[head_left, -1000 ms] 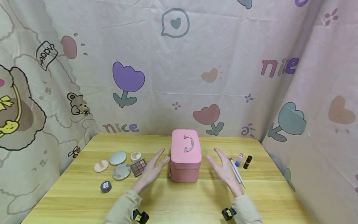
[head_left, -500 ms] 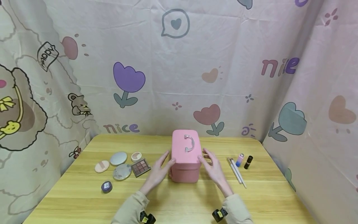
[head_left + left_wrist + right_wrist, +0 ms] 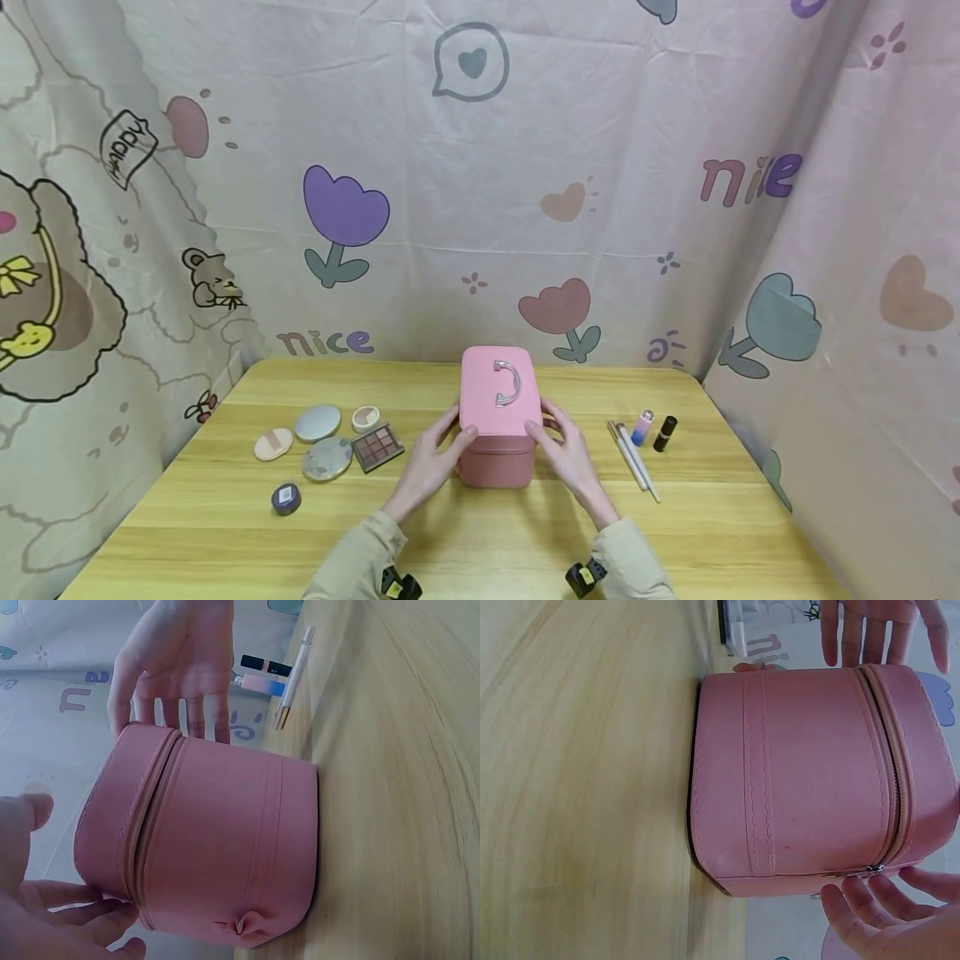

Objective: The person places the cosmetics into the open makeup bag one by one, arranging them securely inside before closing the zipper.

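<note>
In the head view, the pink box (image 3: 498, 465) stands upright on the wooden table (image 3: 480, 542), straight in front of the person and between the two hands. Its long way runs from near to far, so a short end faces the person. The lid (image 3: 482, 404) is down, with a silver handle (image 3: 512, 385) on top. The left hand (image 3: 431, 460) is at the box's left side and the right hand (image 3: 568, 454) is at its right side, both at the near end. Neither hand looks nearer than the other. Both arms reach forward and lean in. Each thumb is by a near top corner, and the fingers point along the side. To the left is a makeup palette (image 3: 378, 447); to the right are some thin sticks (image 3: 636, 458) and a black tube (image 3: 665, 434).

In the left wrist view, the left fingers touch the box by the zip (image 3: 142, 821), a little bent, with the thumb held away from them. That hand is spread. The right hand is across the box, its long fingers partly hidden behind it.

In the right wrist view, the right fingers are spread too, with their tips by the zip pull (image 3: 874, 868). I see no pinch there. The left hand's fingers look straight on the far side.
</note>
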Demonstrator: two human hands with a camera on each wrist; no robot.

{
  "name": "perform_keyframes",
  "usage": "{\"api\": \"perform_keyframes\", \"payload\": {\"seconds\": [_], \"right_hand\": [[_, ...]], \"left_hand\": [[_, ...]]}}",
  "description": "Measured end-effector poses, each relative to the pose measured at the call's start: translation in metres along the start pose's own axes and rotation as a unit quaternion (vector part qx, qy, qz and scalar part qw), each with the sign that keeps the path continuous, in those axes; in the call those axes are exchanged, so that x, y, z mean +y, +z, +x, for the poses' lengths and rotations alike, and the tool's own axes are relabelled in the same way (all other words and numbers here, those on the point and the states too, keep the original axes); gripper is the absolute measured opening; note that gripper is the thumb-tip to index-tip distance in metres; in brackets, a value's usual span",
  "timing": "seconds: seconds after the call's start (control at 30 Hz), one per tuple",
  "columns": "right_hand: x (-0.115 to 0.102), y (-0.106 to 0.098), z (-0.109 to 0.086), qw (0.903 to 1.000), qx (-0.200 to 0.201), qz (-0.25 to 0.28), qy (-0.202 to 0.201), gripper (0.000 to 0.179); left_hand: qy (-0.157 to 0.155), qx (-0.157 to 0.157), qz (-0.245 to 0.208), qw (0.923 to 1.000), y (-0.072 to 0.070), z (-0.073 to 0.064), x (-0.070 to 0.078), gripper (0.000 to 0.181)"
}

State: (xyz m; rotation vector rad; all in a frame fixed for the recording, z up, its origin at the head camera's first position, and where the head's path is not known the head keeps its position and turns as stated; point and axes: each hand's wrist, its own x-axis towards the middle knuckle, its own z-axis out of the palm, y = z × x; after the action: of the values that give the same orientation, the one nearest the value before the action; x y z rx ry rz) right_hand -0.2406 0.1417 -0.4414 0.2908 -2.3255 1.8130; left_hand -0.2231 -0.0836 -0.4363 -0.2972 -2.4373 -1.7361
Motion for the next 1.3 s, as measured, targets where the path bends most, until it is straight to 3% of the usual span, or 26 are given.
{"api": "perform_keyframes", "payload": {"seconds": [0.17,0.5,0.77,1.1,1.3], "right_hand": [[-0.001,0.0,0.0,1.0,-0.001,-0.003,0.001,0.06],[0.0,-0.002,-0.001,1.0,-0.004,-0.003,0.001,0.06],[0.0,-0.004,-0.003,1.0,-0.003,-0.005,-0.005,0.06],[0.0,-0.009,-0.005,0.9999,0.003,0.011,0.003,0.059],[0.001,-0.01,-0.003,0.9992,0.036,0.015,-0.011,0.054]], "left_hand": [[0.01,0.004,-0.011,0.9999,0.002,-0.001,0.0,0.066],[0.05,0.02,0.031,0.9981,0.002,-0.002,0.002,0.06],[0.073,0.013,0.009,0.9972,0.004,0.0,0.007,0.06],[0.061,0.006,-0.03,0.9976,0.007,0.002,0.017,0.061],[0.055,0.006,-0.057,0.9968,0.008,0.005,0.021,0.06]]}}
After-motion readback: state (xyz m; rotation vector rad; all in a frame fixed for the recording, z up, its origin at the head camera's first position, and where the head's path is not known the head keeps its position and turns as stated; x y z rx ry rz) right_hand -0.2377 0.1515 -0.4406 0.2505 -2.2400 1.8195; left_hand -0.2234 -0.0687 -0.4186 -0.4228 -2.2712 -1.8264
